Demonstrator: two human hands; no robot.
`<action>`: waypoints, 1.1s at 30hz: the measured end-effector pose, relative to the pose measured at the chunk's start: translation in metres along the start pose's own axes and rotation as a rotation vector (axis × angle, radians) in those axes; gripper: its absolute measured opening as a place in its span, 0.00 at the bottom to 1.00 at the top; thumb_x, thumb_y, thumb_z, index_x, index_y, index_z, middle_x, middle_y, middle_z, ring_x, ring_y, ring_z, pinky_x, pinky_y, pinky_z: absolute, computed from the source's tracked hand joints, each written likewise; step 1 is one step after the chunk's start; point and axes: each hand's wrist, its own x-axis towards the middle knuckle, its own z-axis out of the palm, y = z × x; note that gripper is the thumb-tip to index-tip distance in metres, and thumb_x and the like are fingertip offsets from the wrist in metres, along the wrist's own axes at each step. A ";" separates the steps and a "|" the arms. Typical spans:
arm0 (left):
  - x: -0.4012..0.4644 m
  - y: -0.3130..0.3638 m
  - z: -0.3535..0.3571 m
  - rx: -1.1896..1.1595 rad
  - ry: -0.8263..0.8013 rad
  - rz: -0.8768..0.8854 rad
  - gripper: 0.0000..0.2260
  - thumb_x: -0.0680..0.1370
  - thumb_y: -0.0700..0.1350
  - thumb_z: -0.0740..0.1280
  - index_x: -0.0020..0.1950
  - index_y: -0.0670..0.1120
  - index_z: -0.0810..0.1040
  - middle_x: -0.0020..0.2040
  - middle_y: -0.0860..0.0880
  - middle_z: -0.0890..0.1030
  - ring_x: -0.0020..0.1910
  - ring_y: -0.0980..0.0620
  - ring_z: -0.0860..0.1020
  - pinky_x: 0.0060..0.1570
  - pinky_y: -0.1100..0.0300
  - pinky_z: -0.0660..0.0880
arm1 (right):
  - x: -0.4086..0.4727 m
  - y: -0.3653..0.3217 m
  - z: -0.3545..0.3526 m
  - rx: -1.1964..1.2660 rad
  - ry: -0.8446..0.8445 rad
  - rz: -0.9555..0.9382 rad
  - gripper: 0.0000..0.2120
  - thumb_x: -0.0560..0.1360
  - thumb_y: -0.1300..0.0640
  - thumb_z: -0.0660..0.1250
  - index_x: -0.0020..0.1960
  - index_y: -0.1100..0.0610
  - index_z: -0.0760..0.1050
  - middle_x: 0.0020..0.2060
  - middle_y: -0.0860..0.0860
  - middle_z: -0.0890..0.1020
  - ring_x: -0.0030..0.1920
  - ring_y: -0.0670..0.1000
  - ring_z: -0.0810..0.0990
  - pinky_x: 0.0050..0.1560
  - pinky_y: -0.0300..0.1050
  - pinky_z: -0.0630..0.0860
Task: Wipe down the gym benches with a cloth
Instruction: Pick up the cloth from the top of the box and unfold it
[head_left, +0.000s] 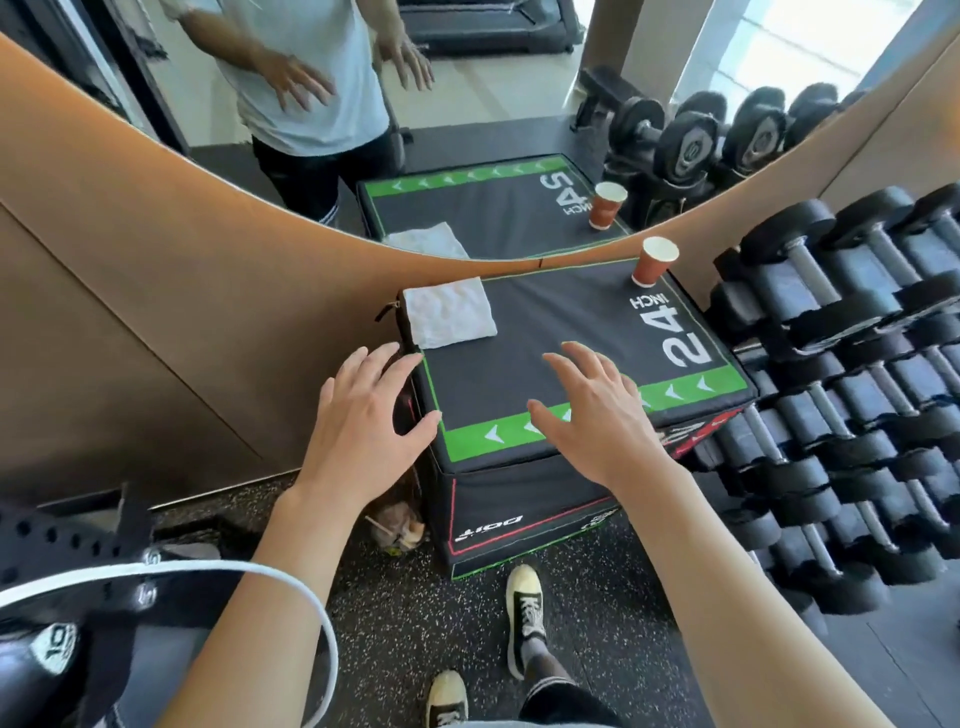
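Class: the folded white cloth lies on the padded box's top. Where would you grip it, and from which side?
Pinch the cloth at its near edge, coming from above with the left hand, which is nearest. It lies flat and folded at the box top's far-left corner.

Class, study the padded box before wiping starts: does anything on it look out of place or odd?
Yes: a paper cup stands upright at the far right corner of the padded box, in the way of wiping. The folded white cloth lies at the far left, untouched; both hands hover open.

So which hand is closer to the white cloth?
The left hand: its fingertips almost reach the folded white cloth; the right hand hovers farther off.
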 end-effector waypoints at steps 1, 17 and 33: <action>0.007 -0.003 0.001 0.008 -0.001 -0.011 0.29 0.80 0.61 0.66 0.80 0.54 0.67 0.81 0.51 0.65 0.82 0.45 0.58 0.78 0.40 0.61 | 0.012 0.000 0.003 -0.003 -0.008 -0.013 0.32 0.80 0.37 0.61 0.80 0.49 0.64 0.80 0.49 0.62 0.80 0.54 0.58 0.76 0.59 0.60; 0.122 -0.031 0.048 0.106 -0.013 -0.236 0.30 0.80 0.60 0.66 0.80 0.53 0.68 0.80 0.51 0.66 0.81 0.44 0.59 0.74 0.37 0.64 | 0.206 0.021 0.052 0.003 -0.174 -0.288 0.29 0.79 0.38 0.60 0.77 0.48 0.65 0.78 0.50 0.65 0.77 0.56 0.62 0.75 0.59 0.64; 0.207 -0.059 0.139 0.178 -0.357 -0.214 0.28 0.82 0.59 0.63 0.81 0.53 0.63 0.82 0.51 0.61 0.83 0.44 0.54 0.76 0.33 0.60 | 0.296 0.053 0.151 -0.023 -0.467 -0.364 0.25 0.81 0.45 0.62 0.76 0.49 0.66 0.76 0.47 0.65 0.75 0.55 0.65 0.70 0.58 0.68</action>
